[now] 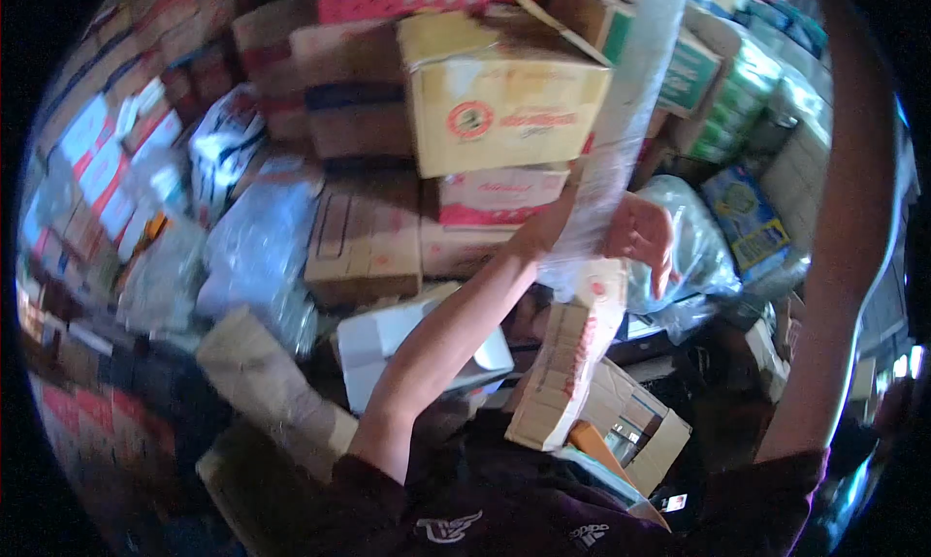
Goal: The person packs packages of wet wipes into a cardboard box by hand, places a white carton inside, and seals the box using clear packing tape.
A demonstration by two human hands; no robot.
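Observation:
A long sleeve of clear, wrinkled plastic (630, 92) slants from the top edge down across my left wrist. What is inside it I cannot make out. My left hand (640, 237) shows just to the right of the sleeve, fingers apart and bent downward; part of the hand is hidden behind the plastic. Below it stands a tilted narrow carton (567, 363) with red print, close to the sleeve's lower end. My right forearm (858, 169) rises along the right side, and its hand is beyond the top of the view.
Ahead, a yellowish carton (509, 111) sits on a pink-and-white box (499, 193). Bagged goods (257, 232) lie to the left, and a clear plastic bag (684, 232) lies behind my left hand. An open cardboard box (630, 421) and a white box (373, 349) are near my body.

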